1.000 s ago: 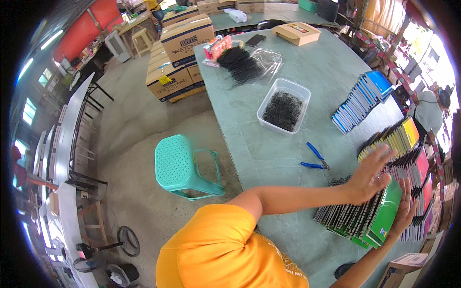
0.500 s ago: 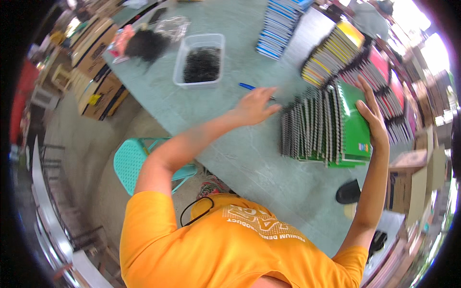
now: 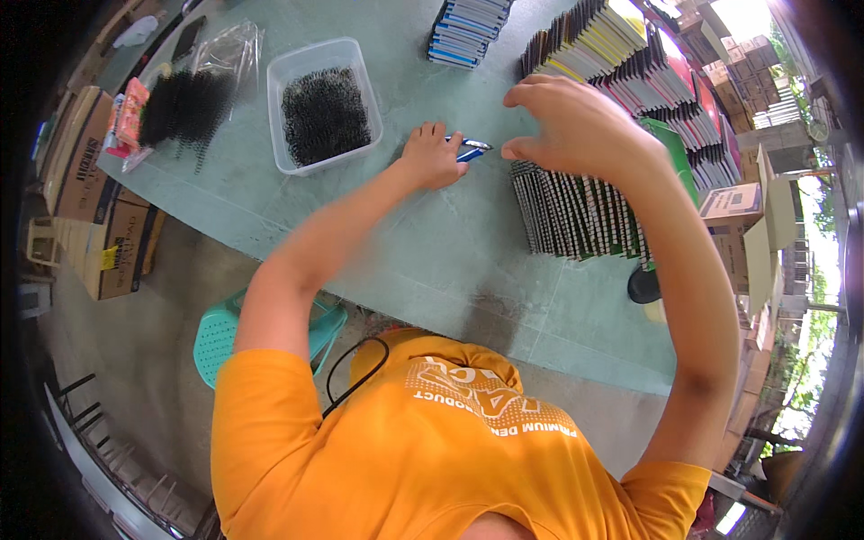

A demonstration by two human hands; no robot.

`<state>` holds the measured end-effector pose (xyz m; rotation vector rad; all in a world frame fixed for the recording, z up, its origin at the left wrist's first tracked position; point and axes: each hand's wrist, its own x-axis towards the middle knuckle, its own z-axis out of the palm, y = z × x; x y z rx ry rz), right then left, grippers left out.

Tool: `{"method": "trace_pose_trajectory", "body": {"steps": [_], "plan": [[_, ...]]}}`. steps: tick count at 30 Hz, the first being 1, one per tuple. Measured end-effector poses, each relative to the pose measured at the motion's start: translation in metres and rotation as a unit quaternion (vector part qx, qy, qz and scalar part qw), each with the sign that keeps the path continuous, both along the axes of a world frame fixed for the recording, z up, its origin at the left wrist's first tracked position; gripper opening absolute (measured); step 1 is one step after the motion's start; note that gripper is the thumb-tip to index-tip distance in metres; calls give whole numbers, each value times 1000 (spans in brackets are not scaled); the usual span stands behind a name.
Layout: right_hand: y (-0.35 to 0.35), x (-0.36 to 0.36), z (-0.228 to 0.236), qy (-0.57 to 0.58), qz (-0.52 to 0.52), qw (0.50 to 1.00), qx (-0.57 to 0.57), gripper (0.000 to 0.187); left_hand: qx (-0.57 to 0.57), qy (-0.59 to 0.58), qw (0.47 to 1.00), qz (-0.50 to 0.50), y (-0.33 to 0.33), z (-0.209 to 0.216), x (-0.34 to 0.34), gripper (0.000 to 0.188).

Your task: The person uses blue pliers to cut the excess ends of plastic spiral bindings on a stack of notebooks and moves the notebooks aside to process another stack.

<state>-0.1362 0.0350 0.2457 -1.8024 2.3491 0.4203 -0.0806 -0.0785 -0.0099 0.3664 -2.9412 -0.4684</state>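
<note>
A pair of blue-handled pliers (image 3: 471, 154) lies at the middle of the table, its metal tip pointing right. My left hand (image 3: 434, 157) is closed over the handles, with the tip sticking out past the fingers. To the right, my right hand (image 3: 580, 121) hovers over a row of green spiral notebooks (image 3: 580, 216), thumb and fingers apart with nothing between them. That hand and forearm hide part of the notebooks, whose coil bindings face up and toward the left.
A clear plastic tub (image 3: 373, 135) of black coils (image 3: 324, 117) stands left of the pliers. More black coils (image 3: 184, 108) lie by a plastic bag. Blue notebooks (image 3: 468, 36), yellow ones (image 3: 589, 40) and red ones (image 3: 661, 72) stand behind. A teal stool (image 3: 219, 346) is below the table edge.
My left hand has come down onto the pliers and closed on them. My right hand has left the green notebook's cover and moved left above the row. The view has shifted.
</note>
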Motion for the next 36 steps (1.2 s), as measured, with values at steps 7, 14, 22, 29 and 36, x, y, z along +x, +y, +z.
{"method": "trace_pose_trajectory", "body": {"steps": [7,14,22,29,36], "plan": [[-43,-60,-150,128,-110,930,326,42,390,18,919,59,-11,31,31,41],[-39,-99,-209,27,-34,909,415,38,229,-46,972,-24,3,19,62,34],[-61,-108,-213,-84,-201,863,457,26,-33,71,997,-6,53,-5,17,42],[-60,-117,-217,-89,-235,861,443,28,-1,108,994,-7,57,-14,8,42],[-61,-116,-210,-121,-256,853,438,28,-24,75,996,-31,57,-9,4,41]]}}
